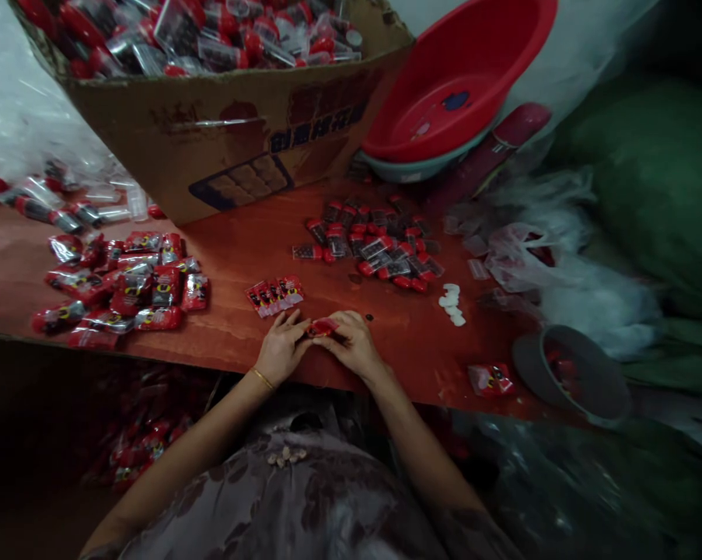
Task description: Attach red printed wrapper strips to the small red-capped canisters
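Both my hands rest on the near edge of a red-brown table (251, 241). My left hand (279, 348) and my right hand (354, 342) pinch the two ends of one small red packet (322, 327) between them. A short row of red printed packets (274, 295) lies just beyond my hands. A heap of sealed red packets (123, 288) sits to the left. A pile of small clear tubes with red caps (372, 247) lies further back on the right.
A large cardboard box (222, 132) full of the red-capped tubes stands at the back. A red basin (455, 85) leans to its right. Small white pieces (452, 303), a single red packet (490, 379) and a grey bowl (572, 373) lie on the right, beside plastic bags.
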Demonstrator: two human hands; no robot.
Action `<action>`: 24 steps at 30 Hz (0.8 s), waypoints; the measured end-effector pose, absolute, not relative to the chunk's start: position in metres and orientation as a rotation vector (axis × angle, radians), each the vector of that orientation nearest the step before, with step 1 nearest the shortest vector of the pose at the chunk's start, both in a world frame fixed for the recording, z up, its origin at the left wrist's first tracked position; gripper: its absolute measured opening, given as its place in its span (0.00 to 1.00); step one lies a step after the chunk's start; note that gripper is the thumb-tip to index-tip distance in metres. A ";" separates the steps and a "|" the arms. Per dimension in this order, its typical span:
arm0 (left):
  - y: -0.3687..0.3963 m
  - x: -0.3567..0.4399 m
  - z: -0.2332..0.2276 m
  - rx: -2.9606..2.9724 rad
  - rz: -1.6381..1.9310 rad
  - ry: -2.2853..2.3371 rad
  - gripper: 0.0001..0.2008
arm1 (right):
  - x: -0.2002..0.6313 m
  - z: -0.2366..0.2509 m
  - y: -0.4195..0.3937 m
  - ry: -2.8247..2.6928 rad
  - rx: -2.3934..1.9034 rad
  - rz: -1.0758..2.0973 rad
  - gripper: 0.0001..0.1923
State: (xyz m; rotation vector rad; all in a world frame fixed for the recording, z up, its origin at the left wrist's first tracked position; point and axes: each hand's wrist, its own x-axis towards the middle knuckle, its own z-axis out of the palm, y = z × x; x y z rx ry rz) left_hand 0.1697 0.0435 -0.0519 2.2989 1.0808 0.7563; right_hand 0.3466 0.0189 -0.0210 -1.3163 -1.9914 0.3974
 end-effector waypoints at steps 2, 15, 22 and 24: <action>0.043 0.169 -0.053 2.292 0.745 1.081 0.15 | 0.345 -0.028 0.020 -1.985 -1.335 0.372 0.16; 0.038 0.176 -0.030 1.992 0.853 1.078 0.13 | 0.343 -0.046 0.020 -2.069 -1.473 0.277 0.14; 0.058 0.113 0.005 1.566 1.112 1.381 0.12 | 0.361 -0.017 0.042 -2.013 -1.581 0.113 0.23; 0.076 0.072 0.022 1.451 1.246 1.721 0.10 | 0.381 -0.012 0.067 -1.894 -1.746 -0.084 0.22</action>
